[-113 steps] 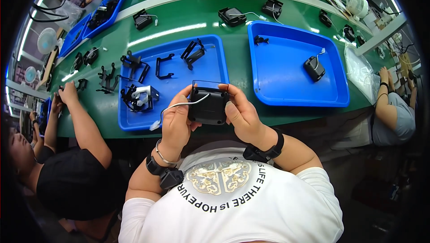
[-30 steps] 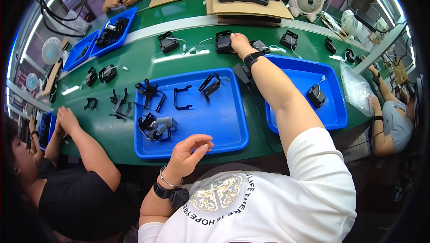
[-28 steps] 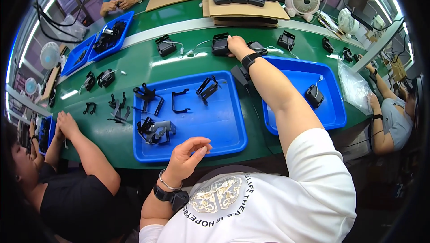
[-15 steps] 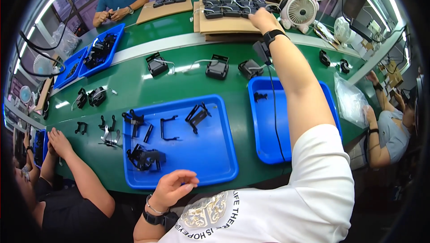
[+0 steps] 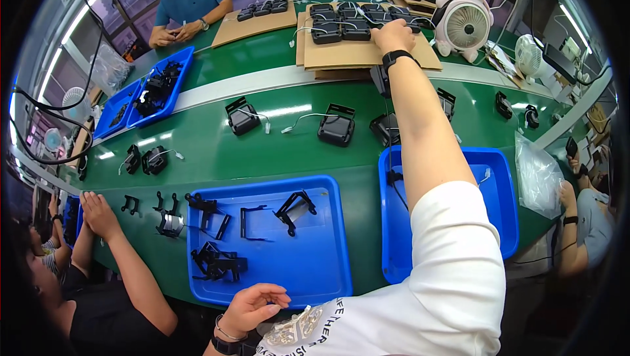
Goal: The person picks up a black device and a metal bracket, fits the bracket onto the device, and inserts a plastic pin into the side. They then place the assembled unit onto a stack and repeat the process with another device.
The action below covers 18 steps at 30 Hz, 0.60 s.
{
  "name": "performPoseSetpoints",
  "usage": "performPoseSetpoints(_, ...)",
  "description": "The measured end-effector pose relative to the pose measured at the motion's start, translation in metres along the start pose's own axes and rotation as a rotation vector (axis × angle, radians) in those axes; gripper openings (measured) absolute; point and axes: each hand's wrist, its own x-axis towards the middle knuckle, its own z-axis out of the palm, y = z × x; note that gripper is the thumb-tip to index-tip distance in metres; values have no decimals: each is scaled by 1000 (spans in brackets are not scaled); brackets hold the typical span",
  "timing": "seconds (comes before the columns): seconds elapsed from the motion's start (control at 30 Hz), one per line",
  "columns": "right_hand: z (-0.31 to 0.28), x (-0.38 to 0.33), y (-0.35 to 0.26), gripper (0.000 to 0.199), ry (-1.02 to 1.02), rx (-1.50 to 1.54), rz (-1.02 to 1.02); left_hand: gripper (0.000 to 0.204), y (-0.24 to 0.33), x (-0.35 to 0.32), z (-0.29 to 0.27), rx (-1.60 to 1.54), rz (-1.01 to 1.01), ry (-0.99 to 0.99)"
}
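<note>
My right arm stretches far across the table. My right hand (image 5: pixel 394 36) bends its fingers over the front right of a group of black box-shaped units (image 5: pixel 354 30) with white cables, on stacked cardboard sheets (image 5: pixel 367 57). The hand covers what lies under it; its fingers look closed on one unit. Close to my body, my left hand (image 5: pixel 259 306) hovers at the near edge of a blue tray (image 5: pixel 295 277), loosely curled and holding nothing. Black brackets (image 5: pixel 220 263) lie in that tray. Another blue tray (image 5: pixel 505 251) sits partly beneath my right arm.
Several black units, including one in mid-table (image 5: pixel 336 125), stand with trailing cables. A pink-and-white fan (image 5: pixel 462 26) is beside the cardboard. A plastic bag (image 5: pixel 538 175) lies at right. A co-worker's hands (image 5: pixel 100 215) are at left; another person (image 5: pixel 193 1) sits opposite. Loose brackets (image 5: pixel 169 221) lie nearby.
The whole view has shifted, so the table sits lower and farther right. My right hand has come further over the front right unit. My left hand stays near the tray edge.
</note>
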Motion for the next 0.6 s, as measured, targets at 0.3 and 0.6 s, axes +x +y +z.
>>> performPoseSetpoints(0.3,-65,-38,25,74,142,147,-389,32,0,-4,2,-24,24,-15)
performPoseSetpoints(0.6,-191,-281,21,66,-473,519,-932,58,5,16,30,-14,207,-111)
